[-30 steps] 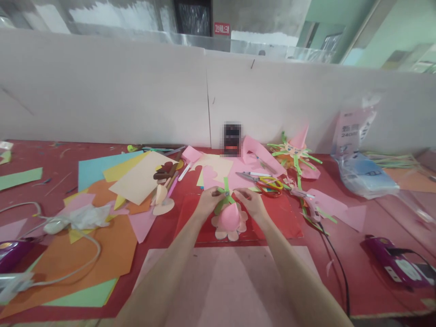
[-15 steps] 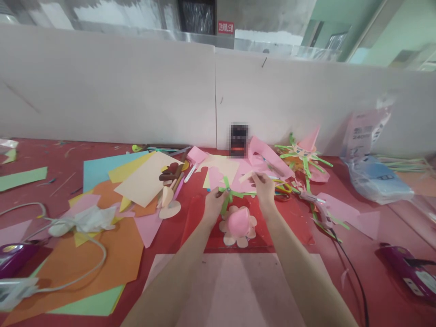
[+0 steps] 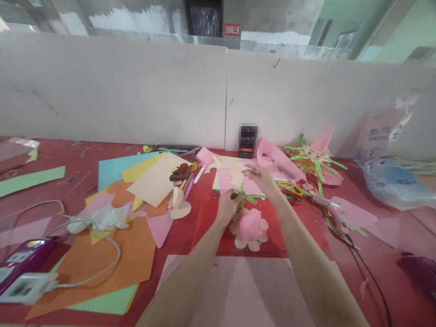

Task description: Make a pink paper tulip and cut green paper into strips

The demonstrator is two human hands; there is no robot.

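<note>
My left hand pinches a green paper piece, whose narrow strips spread out like a star. Just beyond and to its right, my right hand hovers with fingers stretched out and nothing visible in them. Below both hands lies a paper flower with a pink cone in the middle and pale rounded petals. It rests on a red sheet. Past my fingers are pink and cream paper scraps, with a small pale strip at their left edge.
A finished-looking paper figure with a pink cone stands back right. Near it are yellow-handled scissors and a glue gun with a black cord. Coloured sheets, a white cable and a purple power strip lie left.
The pale paper strip has left my right hand, whose fingers have opened. A similar strip now shows further left among the scraps. My left hand still holds the green piece. The view has shifted left.
</note>
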